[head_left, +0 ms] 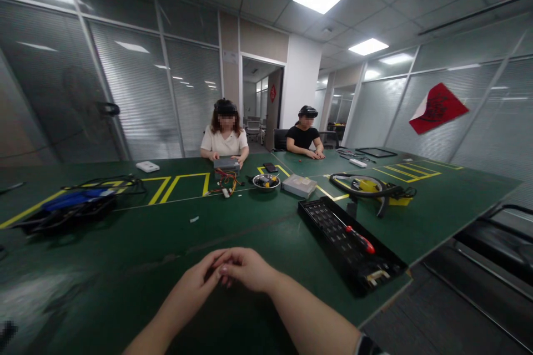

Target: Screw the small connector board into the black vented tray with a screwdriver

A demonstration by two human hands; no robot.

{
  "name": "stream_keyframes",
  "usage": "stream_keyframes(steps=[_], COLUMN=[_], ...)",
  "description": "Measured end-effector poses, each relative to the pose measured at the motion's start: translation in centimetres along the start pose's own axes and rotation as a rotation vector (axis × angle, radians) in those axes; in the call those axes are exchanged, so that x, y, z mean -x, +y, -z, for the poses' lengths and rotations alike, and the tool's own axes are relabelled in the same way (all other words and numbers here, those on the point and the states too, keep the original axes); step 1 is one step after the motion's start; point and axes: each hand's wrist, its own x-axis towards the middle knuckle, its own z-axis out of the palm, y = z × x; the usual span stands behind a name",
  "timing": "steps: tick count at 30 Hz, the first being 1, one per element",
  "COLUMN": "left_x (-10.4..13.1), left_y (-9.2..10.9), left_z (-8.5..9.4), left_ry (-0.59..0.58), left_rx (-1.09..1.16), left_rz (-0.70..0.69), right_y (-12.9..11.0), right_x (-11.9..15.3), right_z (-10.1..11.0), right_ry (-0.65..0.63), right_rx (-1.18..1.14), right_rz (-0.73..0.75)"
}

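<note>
So, my left hand [195,280] and right hand [245,267] curled together fingertip to fingertip, holding nothing visible, green table [137,244] underneath, black tray [345,238] off right with red screwdriver [361,239].

Left hand [195,283] and right hand [245,267] meet fingertip to fingertip, low centre of frame, above green table [125,255]. Black tray [333,233] right of centre, red-handled screwdriver [360,239] inside. Metal bowl [266,181] mid-frame. Two people seated at far side, centre.
</note>
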Motion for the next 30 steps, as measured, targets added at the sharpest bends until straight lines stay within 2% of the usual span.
stream_keyframes(steps=[10, 16, 22, 30], left_x=[-0.4, -0.1, 0.0, 0.0], left_y=[-1.3, -0.9, -0.2, -0.6], left_z=[-0.2, 0.0, 0.1, 0.0], left_ry=[0.057, -0.044, -0.045, -0.048], left_rx=[0.047, 0.066, -0.023, -0.070], left_rz=[-0.025, 0.034, 0.012, 0.001], right_y=[-0.1, 0.4, 0.6, 0.5], right_x=[0.2, 0.1, 0.0, 0.2], right_z=[-0.2, 0.0, 0.1, 0.4], right_ry=[-0.003, 0.055, 0.051, 0.003], right_rx=[0.017, 0.064, 0.107, 0.212], right_rz=[0.045, 0.061, 0.061, 0.068])
